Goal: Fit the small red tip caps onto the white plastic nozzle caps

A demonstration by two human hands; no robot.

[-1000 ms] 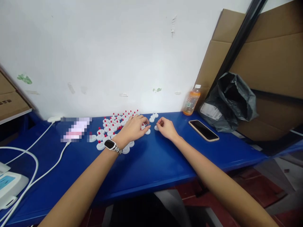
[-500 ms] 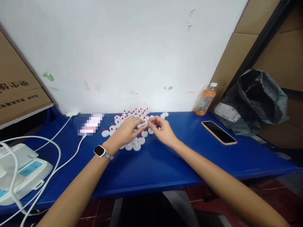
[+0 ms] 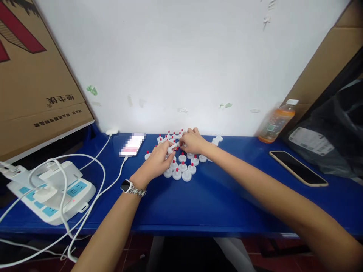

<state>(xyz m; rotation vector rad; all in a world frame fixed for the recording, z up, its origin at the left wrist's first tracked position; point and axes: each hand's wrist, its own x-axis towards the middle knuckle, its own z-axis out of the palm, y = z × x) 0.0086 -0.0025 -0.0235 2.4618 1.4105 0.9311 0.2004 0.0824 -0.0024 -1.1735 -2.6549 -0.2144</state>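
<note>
Blue surface (image 3: pixel 215 207) stretches before us, backed by a scuffed white wall (image 3: pixel 181 68). At our far left leans a printed cardboard box (image 3: pixel 42 79), and nearer us sits a white power strip (image 3: pixel 82 196) under looping white cables (image 3: pixel 103 170). One cable runs to a phone (image 3: pixel 133 145), its screen blurred out. On our right, an orange drink bottle (image 3: pixel 276 122) stands near the wall, a dark plastic bag (image 3: pixel 326 132) bulges beside it, and a second phone (image 3: pixel 297 167) lies face up.

Between these, mid-surface, cluster the white caps (image 3: pixel 183 168), most with red tips; a few untipped white pieces (image 3: pixel 217 139) lie apart, near the wall. Our forearms come in from both lower corners, the right one partly covering the cluster's right edge.

Our left hand (image 3: pixel 155 161), a watch (image 3: pixel 126 185) on its wrist, pinches a white nozzle piece (image 3: pixel 171 149) between thumb and fingers, tip angled rightward. Our right hand (image 3: pixel 194 141) is palm down just beside it, fingers bent over the caps; we cannot tell whether they grip anything.
</note>
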